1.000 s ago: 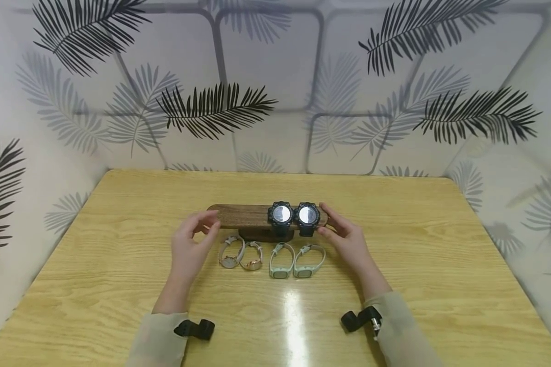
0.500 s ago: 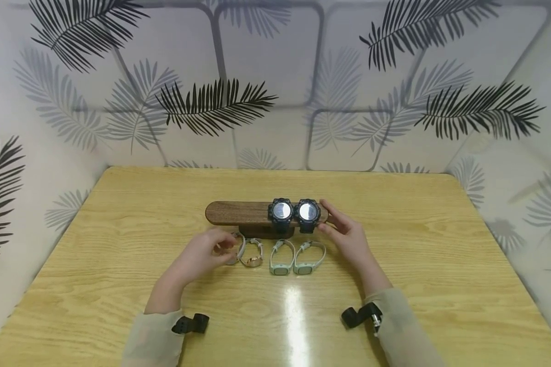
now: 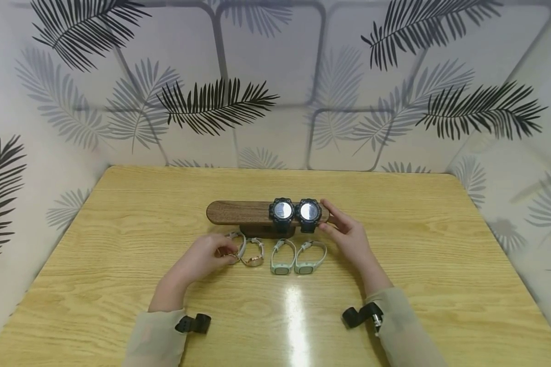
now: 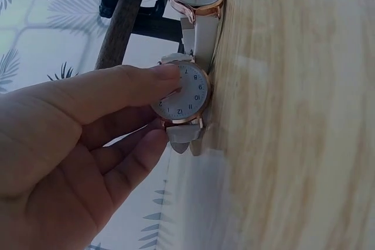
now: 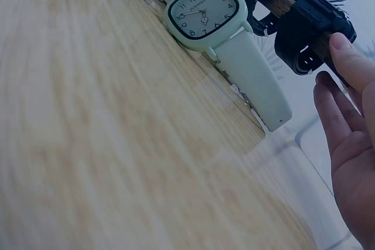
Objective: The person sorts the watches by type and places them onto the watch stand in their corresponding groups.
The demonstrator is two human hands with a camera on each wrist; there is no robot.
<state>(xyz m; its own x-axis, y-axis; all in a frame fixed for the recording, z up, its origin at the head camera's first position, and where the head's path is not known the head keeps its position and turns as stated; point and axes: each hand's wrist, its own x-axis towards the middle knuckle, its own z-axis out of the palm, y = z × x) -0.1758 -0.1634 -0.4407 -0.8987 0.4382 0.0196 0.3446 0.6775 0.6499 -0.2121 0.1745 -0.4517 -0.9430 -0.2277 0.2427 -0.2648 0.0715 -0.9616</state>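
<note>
My left hand (image 3: pixel 209 253) pinches a white-strapped wristwatch (image 4: pixel 193 95) with a rose-gold case at the table's surface, thumb across its dial. Just right of it sits a second white-strapped wristwatch (image 3: pixel 254 261). Behind them stands a dark wooden watch stand (image 3: pixel 239 213), a rounded bar on a base. Two black digital watches (image 3: pixel 282 210) are strapped round the bar's right half. My right hand (image 3: pixel 350 238) holds the bar's right end between thumb and fingers, beside the outer black watch (image 5: pixel 313 24).
Two pale green watches with square dials (image 3: pixel 281 270) stand in front of the stand's right half, their straps closed in loops. The wooden table (image 3: pixel 418 244) reaches back to a wall (image 3: pixel 266 61) with a feather pattern. A black strap (image 3: pixel 194 323) sits at each sleeve cuff.
My left hand has left the stand's left end, come down toward the front and taken hold of the leftmost white-strapped wristwatch. The right hand stays at the bar's right end.
</note>
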